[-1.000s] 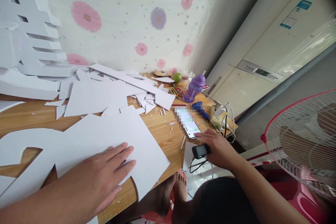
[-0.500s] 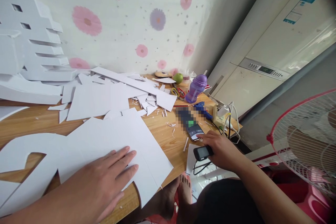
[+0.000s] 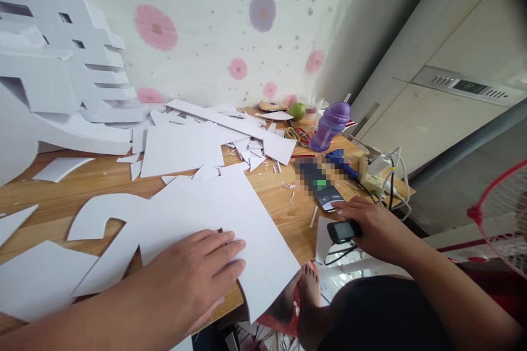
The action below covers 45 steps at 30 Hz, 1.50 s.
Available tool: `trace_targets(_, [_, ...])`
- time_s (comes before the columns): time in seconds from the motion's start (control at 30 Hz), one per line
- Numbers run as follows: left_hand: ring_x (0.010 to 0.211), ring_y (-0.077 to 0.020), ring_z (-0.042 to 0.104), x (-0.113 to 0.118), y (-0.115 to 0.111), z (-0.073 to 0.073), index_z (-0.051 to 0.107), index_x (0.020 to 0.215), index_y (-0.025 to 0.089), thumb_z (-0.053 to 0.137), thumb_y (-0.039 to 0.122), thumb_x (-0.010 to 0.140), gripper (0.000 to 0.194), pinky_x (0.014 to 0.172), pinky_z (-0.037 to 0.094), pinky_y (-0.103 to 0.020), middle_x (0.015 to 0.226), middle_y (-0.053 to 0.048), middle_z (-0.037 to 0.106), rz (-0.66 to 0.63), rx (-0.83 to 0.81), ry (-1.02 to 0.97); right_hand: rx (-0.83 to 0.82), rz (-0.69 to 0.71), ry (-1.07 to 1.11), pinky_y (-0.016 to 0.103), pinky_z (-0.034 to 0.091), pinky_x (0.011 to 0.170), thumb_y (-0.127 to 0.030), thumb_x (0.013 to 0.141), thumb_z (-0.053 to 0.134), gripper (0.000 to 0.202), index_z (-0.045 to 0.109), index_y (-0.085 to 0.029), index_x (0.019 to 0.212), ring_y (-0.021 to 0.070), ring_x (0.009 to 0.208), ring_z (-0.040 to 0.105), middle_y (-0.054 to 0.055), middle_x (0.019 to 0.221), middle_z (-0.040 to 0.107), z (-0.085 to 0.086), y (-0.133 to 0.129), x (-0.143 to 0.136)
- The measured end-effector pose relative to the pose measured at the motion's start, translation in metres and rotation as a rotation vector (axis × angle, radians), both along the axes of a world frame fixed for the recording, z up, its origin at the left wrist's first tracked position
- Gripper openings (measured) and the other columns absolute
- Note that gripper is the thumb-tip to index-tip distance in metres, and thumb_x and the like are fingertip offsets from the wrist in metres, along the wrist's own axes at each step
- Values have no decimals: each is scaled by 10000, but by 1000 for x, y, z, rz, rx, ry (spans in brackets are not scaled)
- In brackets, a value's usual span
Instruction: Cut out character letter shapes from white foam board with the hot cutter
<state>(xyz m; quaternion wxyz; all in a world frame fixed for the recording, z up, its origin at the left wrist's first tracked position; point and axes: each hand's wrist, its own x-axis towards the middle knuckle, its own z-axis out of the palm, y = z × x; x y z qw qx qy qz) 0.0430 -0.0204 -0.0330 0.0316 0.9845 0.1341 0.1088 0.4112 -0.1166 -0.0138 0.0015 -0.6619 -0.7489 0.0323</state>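
Observation:
My left hand lies flat on a large white board cutout, its fingers extended. The cutout has a hooked arm on its left, and its corner overhangs the table edge. My right hand grips a small black device with a grey screen; a dark cord hangs beneath it. One finger of that hand reaches to the lower end of a phone lying on the table. The phone's upper part is blurred out. A blue glue gun lies just beyond the phone.
White board scraps cover the table's back. Beyond them stand a white slotted board structure, scissors, a green apple and a purple bottle. A power strip with cables sits right, near a fan.
The view has swung left, so everything appears farther right and more cut pieces show at left. My left hand stays flat on the cutout; my right hand stays at the phone.

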Motion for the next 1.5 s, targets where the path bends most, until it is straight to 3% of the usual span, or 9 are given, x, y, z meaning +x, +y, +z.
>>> trace_targets(0.2, [1180, -246, 555, 1, 5, 5, 610, 1226, 282, 744, 397, 796, 465, 967, 451, -389, 1427, -3, 537, 32, -27, 85, 13, 19, -17, 436, 546, 898, 20, 597, 509, 447, 716, -201, 925, 289, 1071, 653, 66, 1224, 703, -4, 0, 3])
trace_targets(0.4, [1144, -247, 548, 2, 7, 3, 594, 1253, 336, 767, 454, 767, 530, 946, 426, -400, 1449, 52, 511, 75, -76, 98, 17, 4, -24, 433, 534, 926, 0, 624, 530, 371, 711, -192, 885, 295, 1075, 652, 75, 1197, 717, -1, 1, 1])
trace_targets(0.6, [1140, -222, 527, 5, 2, 3, 607, 1228, 337, 788, 398, 753, 512, 985, 382, -379, 1432, 97, 521, 120, -85, 65, -3, -14, 15, 423, 526, 919, 7, 642, 513, 354, 701, -190, 867, 282, 1061, 649, 72, 1193, 716, 2, 1, -1])
trace_targets(0.8, [990, -282, 584, 8, -2, 13, 603, 1237, 263, 713, 343, 810, 449, 826, 491, -450, 1210, -63, 618, 183, -61, 304, -27, -23, 3, 401, 503, 940, 1, 638, 524, 362, 699, -202, 881, 280, 1095, 633, 60, 1208, 710, 2, 3, -3])
trace_targets(0.97, [910, -319, 604, 12, -6, 28, 650, 1108, 187, 656, 297, 844, 286, 784, 519, -511, 1024, -94, 643, 270, -45, 484, -34, -13, -2, 360, 501, 884, 0, 651, 526, 343, 702, -212, 855, 275, 1070, 644, 68, 1171, 718, 3, 6, -3])
trace_targets(1.1, [903, -334, 617, 15, -10, 32, 639, 1131, 199, 642, 216, 829, 303, 777, 518, -519, 991, -99, 655, 246, -75, 516, -37, -38, -6, 321, 483, 852, -25, 683, 553, 313, 707, -215, 877, 259, 1044, 645, 66, 1111, 730, 5, 8, -6])
trace_targets(1.23, [921, -339, 625, 16, -13, 34, 656, 1067, 179, 595, 142, 806, 272, 789, 513, -523, 1001, -112, 657, 352, -138, 514, -42, -55, -33, 283, 467, 801, -4, 696, 530, 306, 708, -209, 836, 229, 948, 656, 66, 943, 742, 7, 9, -8])
trace_targets(1.37, [961, -326, 622, 7, -13, 38, 653, 1041, 173, 599, 136, 759, 289, 838, 492, -514, 1004, -101, 652, 479, -221, 464, -37, -54, -33, 274, 459, 805, -9, 700, 544, 296, 717, -210, 832, 231, 938, 656, 72, 888, 737, 8, 7, -8])
trace_targets(1.5, [941, -307, 607, -7, -15, 43, 661, 954, 203, 592, 162, 752, 218, 827, 467, -481, 962, -73, 629, 455, -248, 442, -44, -44, -23, 275, 452, 826, -40, 719, 568, 285, 729, -219, 873, 241, 971, 655, 77, 905, 738, 9, 6, -8])
